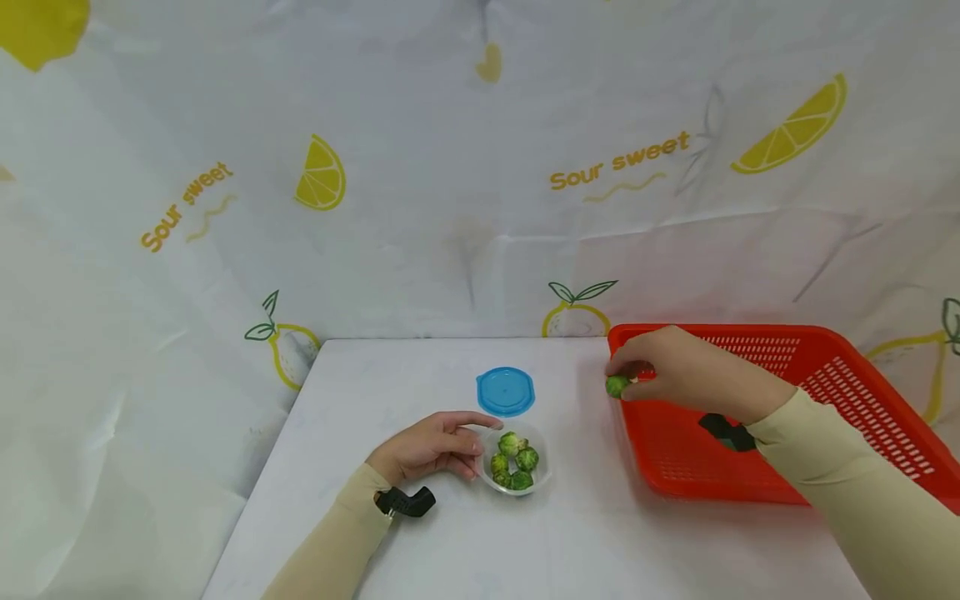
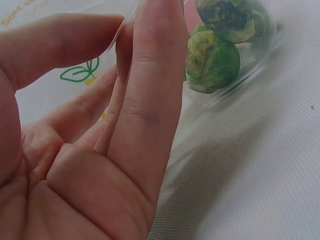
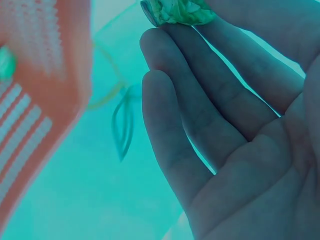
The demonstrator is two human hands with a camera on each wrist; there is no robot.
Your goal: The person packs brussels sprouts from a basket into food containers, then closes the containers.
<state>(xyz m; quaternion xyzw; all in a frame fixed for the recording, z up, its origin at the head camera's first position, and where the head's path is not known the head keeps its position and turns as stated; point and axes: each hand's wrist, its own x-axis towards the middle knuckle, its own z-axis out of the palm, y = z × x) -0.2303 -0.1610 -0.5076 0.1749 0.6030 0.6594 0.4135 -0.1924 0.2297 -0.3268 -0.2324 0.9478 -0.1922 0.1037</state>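
A small clear plastic bowl (image 1: 542, 475) with several Brussels sprouts (image 1: 527, 458) inside stands on the white table. My left hand (image 1: 431, 447) holds the bowl's left side, its rim between thumb and fingers. In the left wrist view, two sprouts (image 2: 212, 62) show through the clear wall beyond the fingers. Over the left edge of a red basket (image 1: 652, 475), my right hand (image 1: 678, 375) pinches a single green Brussels sprout (image 1: 617, 386) between thumb and fingertips. The right wrist view catches only part of that sprout (image 3: 182, 11) at its top edge.
A blue lid (image 1: 506, 392) lies flat just behind the bowl. The red basket, with slotted walls, takes up the table's right side. A small blurred green thing (image 3: 6, 63) shows against the basket. A lemon-print cloth (image 1: 420, 250) hangs behind the table.
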